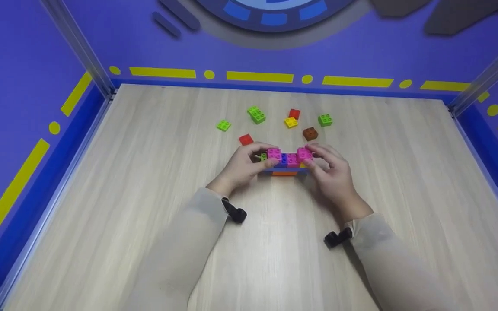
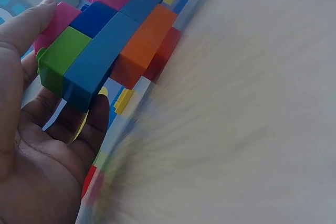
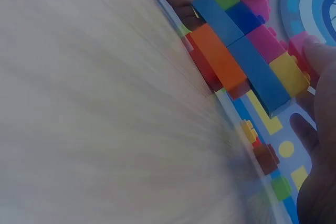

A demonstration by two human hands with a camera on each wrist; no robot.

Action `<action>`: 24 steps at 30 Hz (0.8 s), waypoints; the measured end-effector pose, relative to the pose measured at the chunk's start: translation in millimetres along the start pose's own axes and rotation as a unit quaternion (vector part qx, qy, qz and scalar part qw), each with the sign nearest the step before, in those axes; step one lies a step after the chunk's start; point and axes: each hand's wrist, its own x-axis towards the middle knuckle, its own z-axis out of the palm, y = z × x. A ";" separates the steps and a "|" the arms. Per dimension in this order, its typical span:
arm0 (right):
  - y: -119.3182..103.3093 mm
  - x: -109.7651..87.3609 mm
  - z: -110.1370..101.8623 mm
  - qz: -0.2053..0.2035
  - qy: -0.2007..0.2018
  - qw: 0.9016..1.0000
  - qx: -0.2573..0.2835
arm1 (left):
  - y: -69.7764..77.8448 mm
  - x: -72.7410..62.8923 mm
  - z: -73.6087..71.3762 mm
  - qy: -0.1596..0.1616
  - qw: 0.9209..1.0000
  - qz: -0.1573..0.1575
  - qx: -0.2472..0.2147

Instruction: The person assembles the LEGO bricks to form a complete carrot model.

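A stacked toy-brick build (image 1: 284, 169) stands on the table between both hands. In the wrist views its red brick (image 2: 164, 55) is lowest, then an orange brick (image 2: 146, 44), then long blue bricks (image 3: 258, 74). Above them run a green brick (image 2: 65, 59), a dark blue one, a pink one and a yellow brick (image 3: 290, 74). My left hand (image 1: 244, 166) grips the build's left end, thumb against a pink brick (image 1: 274, 153) on top. My right hand (image 1: 333, 175) pinches another pink brick (image 1: 304, 154) over the right end; whether it is fully seated, I cannot tell.
Loose bricks lie behind the build: a lime brick (image 1: 224, 125), a longer green brick (image 1: 256, 115), a red brick (image 1: 246, 139), a yellow brick (image 1: 291, 122) beside another red one, a brown brick (image 1: 310, 133) and a green brick (image 1: 325, 120). Blue panels wall the table.
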 end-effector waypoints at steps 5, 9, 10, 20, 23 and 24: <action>-0.8 -1.2 1.3 0.004 0.003 1.000 -0.002 | 0.7 -0.3 0.6 -0.003 1.000 -0.002 0.001; 0.6 -1.7 2.3 0.013 -0.002 1.000 0.001 | 1.7 -0.8 0.4 -0.002 1.000 -0.005 0.006; 0.9 -2.1 2.8 0.016 -0.005 1.000 0.001 | 1.5 -1.3 0.7 -0.001 1.000 -0.006 0.006; -1.0 -2.2 3.4 0.064 -0.040 0.997 0.032 | -1.0 -1.5 2.3 0.000 1.000 -0.009 -0.005; -0.5 -0.5 4.9 0.096 -0.051 0.991 0.075 | -0.3 -0.9 2.1 0.005 1.000 -0.010 -0.003; -0.5 0.0 5.5 0.107 -0.053 0.989 0.089 | -0.1 -0.7 2.2 0.005 1.000 -0.010 -0.003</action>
